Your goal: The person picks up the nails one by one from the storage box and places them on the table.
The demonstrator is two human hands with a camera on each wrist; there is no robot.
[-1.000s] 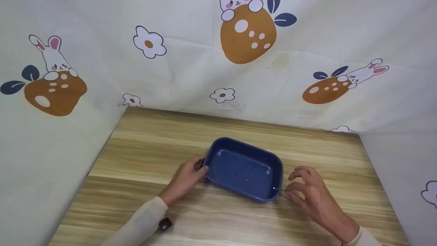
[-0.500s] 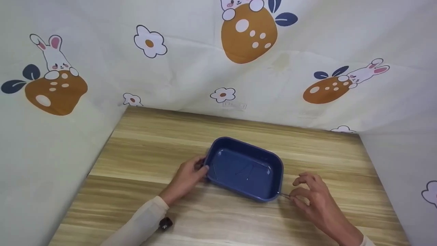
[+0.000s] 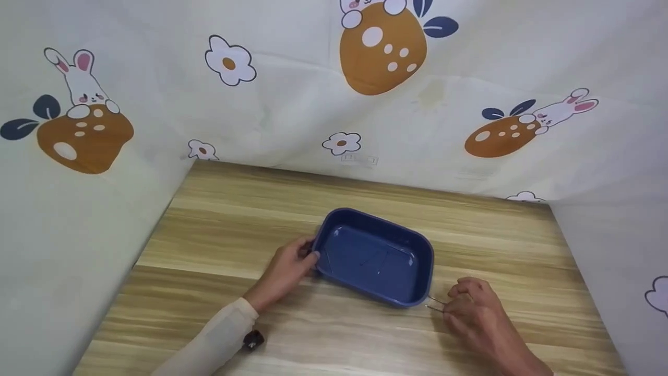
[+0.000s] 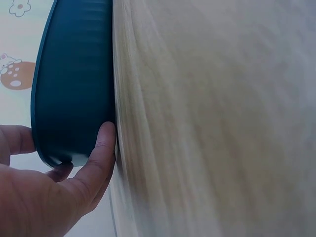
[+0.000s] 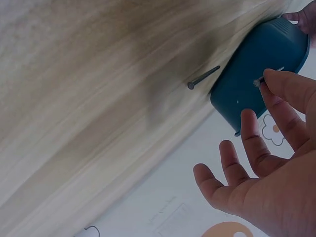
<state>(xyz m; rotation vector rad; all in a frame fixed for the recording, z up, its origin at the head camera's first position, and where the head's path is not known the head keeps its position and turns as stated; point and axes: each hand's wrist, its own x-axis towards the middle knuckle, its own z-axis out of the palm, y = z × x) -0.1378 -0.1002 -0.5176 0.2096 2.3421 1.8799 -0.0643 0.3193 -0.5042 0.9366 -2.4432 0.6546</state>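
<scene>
A blue rectangular plastic bin (image 3: 386, 282) stands on the wooden table, with several thin nails (image 3: 383, 263) on its floor. My left hand (image 3: 284, 269) grips the bin's left end, thumb at the rim; in the left wrist view its fingers (image 4: 101, 148) bend round the outer wall. Just off the bin's near right corner, my right hand (image 3: 477, 313) pinches a nail (image 5: 257, 82) between thumb and index finger, the other fingers spread. A second nail (image 5: 202, 78) shows against the tabletop beside the bin in the right wrist view.
The wood-grain table (image 3: 235, 219) is enclosed by pale curtains (image 3: 282, 104) printed with rabbits and flowers at the back and sides. A small black object (image 3: 253, 340) shows by the left sleeve (image 3: 214, 334).
My right hand has drawn back from the bin's right rim, toward me and slightly rightward. Its nail, once over the rim, is now outside the bin. The left hand and bin stay put.
</scene>
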